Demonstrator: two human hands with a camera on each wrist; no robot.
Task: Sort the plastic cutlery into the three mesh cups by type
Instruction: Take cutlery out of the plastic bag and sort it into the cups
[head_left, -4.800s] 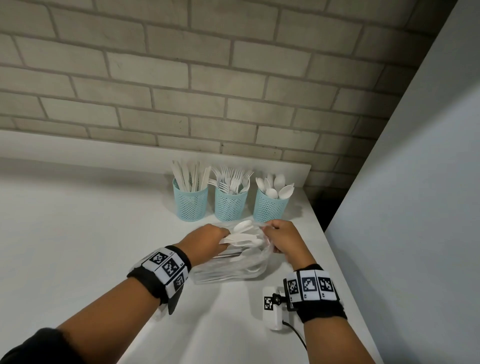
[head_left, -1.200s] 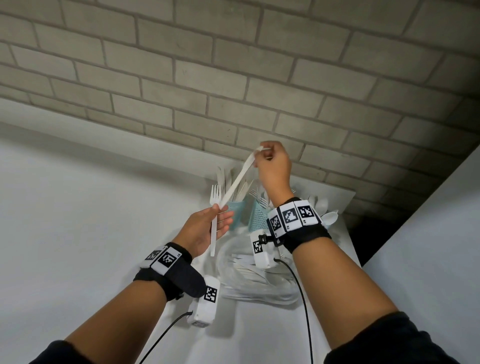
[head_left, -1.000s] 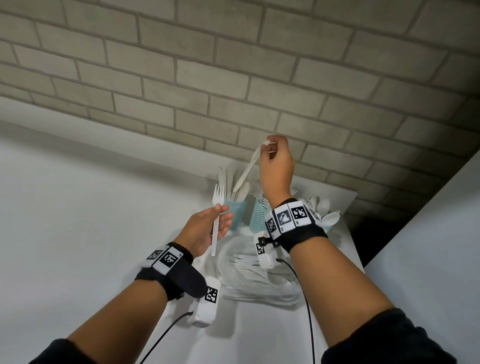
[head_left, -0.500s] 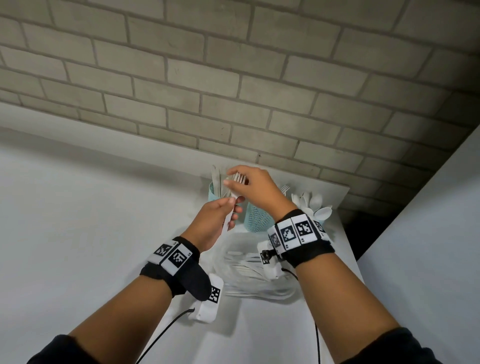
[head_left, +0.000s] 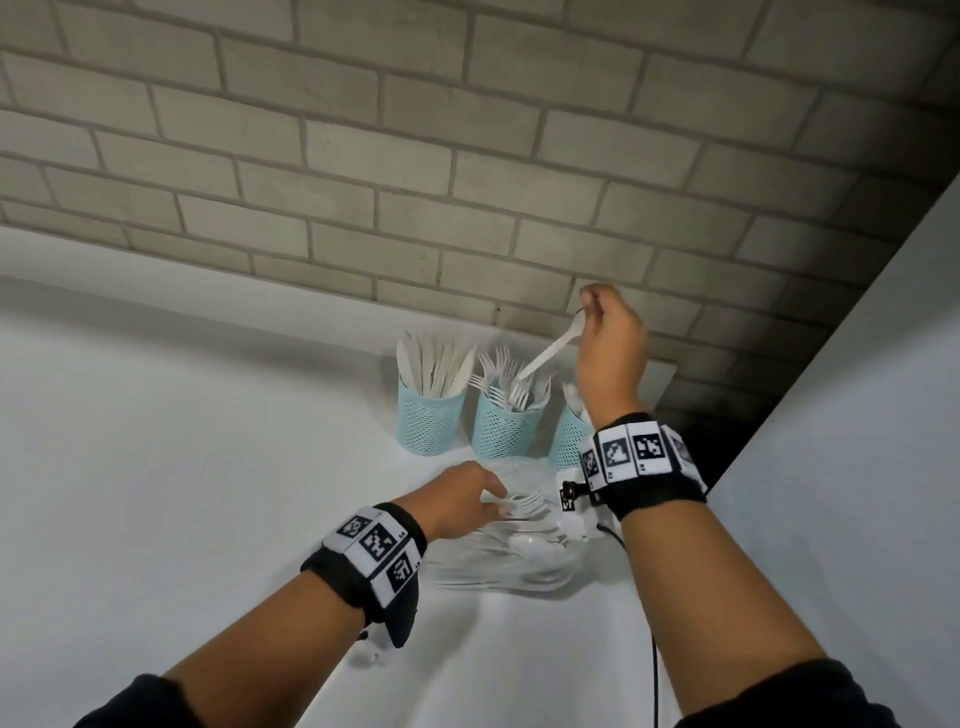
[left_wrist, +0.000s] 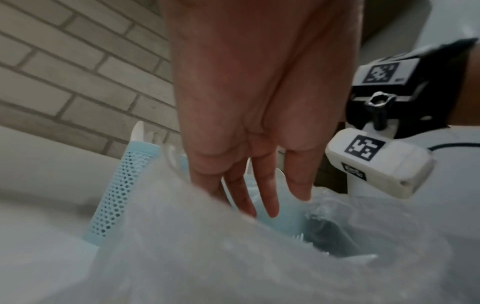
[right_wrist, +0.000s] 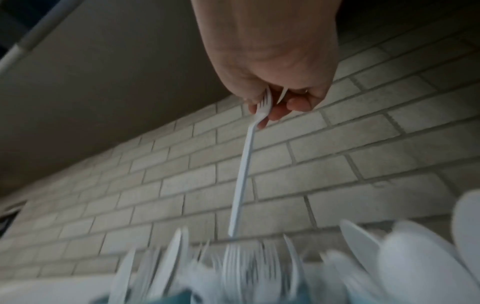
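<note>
Three teal mesh cups stand by the brick wall: the left cup (head_left: 430, 420) holds knives, the middle cup (head_left: 500, 431) forks, the right cup (head_left: 567, 439) spoons, half hidden behind my right wrist. My right hand (head_left: 589, 307) (right_wrist: 270, 107) pinches a white fork (head_left: 550, 353) (right_wrist: 242, 174) by its tined end. The handle tip hangs just over the forks in the middle cup. My left hand (head_left: 493, 501) (left_wrist: 267, 201) reaches with straight fingers into a clear plastic bag (head_left: 498, 569) (left_wrist: 233, 257) of loose cutlery, touching a fork (head_left: 525, 503) on top.
The white counter (head_left: 182, 493) runs wide to the left of the cups. A grey panel (head_left: 857, 441) closes off the right side, with a dark gap behind the spoon cup. The brick wall (head_left: 467, 182) rises right behind the cups. A cable trails from my right wrist camera (left_wrist: 376, 162).
Half a second ago both hands met above the knife cup. Now my right hand has carried the fork right, over the middle cup, and my left hand has dropped into the bag.
</note>
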